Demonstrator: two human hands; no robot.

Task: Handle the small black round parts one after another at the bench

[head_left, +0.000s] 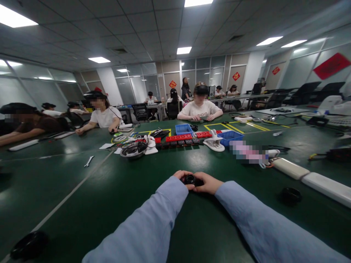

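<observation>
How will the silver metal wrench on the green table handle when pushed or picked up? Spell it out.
The silver metal wrench should stay stiff, being apparently solid metal. Its slender, flat-lying shape probably won't roll. The glossy green tabletop suggests it could slide when pushed.

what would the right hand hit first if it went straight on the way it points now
Beyond the black round-rimmed object in its grasp, the right hand would likely meet the left hand first, though depth there is unclear.
</observation>
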